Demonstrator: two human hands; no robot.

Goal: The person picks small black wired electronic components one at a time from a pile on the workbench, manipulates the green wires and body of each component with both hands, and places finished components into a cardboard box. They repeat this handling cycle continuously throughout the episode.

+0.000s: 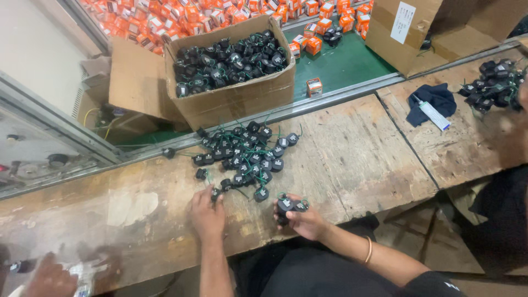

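My right hand (306,219) fingers are curled tight around a small cluster of black round parts (288,206) with green wire leads. It sits just off the near edge of the loose pile (242,154), toward me. Thumb on top, other fingers wrapped under; exact count in the grip is hard to tell, looks like two or three.

My left hand (206,213) is palm down on the wooden bench (352,159), fingers mostly together and reaching forward. Fingertips touch one black part (215,193) at the pile's near-left fringe. Can't tell if it's pinched or just pressed. Nothing else in that hand.

The pile is dozens of the same black parts, green wires tangled through, spread on the bench. Directly behind the pile: an open cardboard box (234,99) full of the same parts. Behind the box, past a metal rail, a green belt (341,63) with small orange boxes (209,16) heaped along it. A second cardboard box (434,30) stands far right of the pile on the belt.

Right of the pile on the bench: a dark blue cloth (437,99) with a white tube (433,114) on it, then another heap of black parts (492,85). Far left of the pile, near edge: another person's hand (49,280).
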